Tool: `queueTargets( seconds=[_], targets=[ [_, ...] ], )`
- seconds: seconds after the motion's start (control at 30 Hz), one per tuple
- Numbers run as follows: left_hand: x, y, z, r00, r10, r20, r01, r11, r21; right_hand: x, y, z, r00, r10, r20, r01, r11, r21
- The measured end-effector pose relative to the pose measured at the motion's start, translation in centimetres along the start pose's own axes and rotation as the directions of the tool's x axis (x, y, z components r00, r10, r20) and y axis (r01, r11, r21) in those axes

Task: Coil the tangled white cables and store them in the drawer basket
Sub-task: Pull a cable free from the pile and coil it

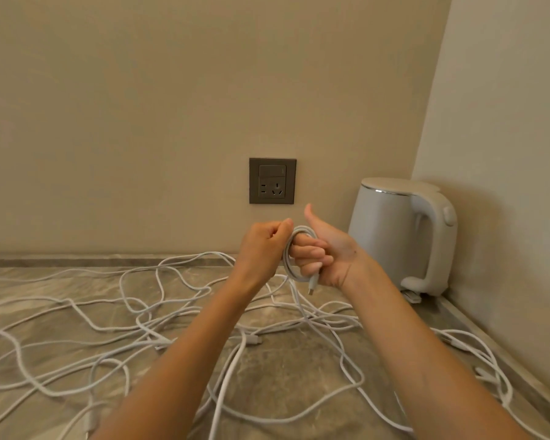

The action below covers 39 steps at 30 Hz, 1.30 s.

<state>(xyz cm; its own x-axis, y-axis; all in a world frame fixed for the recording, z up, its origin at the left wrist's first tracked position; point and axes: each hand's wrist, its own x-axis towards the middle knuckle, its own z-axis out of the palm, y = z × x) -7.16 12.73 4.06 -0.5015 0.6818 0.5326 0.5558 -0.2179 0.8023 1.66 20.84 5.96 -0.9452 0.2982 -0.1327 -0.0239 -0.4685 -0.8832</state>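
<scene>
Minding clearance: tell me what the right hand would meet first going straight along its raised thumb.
Probably the beige wall, just right of the dark grey square socket; nothing shows between it and the right hand, though depth is unclear.

One wide-angle view worn on the person's head, looked forward and a little downward, faced the beige wall [140, 106] and its right-hand corner, sat close above the counter [286, 373], left hand [262, 249] and right hand [326, 255] met near frame centre.
</scene>
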Motion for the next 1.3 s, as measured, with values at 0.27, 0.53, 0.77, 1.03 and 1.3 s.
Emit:
queueTargets(
  seconds=[0.27,0.53,0.77,1.03,1.3],
  targets=[
    [-0.9,1.0,1.4,0.998,0.066,0.024,-0.069,0.992,0.103,1.3,0.8,-0.2,0.818,-0.245,-0.52,0.193,0.969,-0.154],
    [-0.2,0.4,0.3,0.989,0.133,0.063,-0.146,0.948,0.284,1.6,0.6,0.2,0.836,-0.247,-0.489,0.235,0.968,-0.088],
    [0.9,0.1,-1.5,0.98,0.04,-0.195,-0.012,0.99,0.14,0.9,0.7,1.1,0.917,-0.33,-0.223,0.286,0.935,-0.207],
    [0.3,0.0,-0.6,0.983,-0.153,-0.101,0.147,0.987,-0.065,1.4,1.1,1.2,0.804,-0.511,-0.305,0.324,0.805,-0.497],
    [1.2,-0.4,-2.0,0.989,0.0,-0.145,0.032,0.975,0.22,0.7,0.4,0.4,0.783,-0.582,-0.22,0.234,0.603,-0.763]
  ],
)
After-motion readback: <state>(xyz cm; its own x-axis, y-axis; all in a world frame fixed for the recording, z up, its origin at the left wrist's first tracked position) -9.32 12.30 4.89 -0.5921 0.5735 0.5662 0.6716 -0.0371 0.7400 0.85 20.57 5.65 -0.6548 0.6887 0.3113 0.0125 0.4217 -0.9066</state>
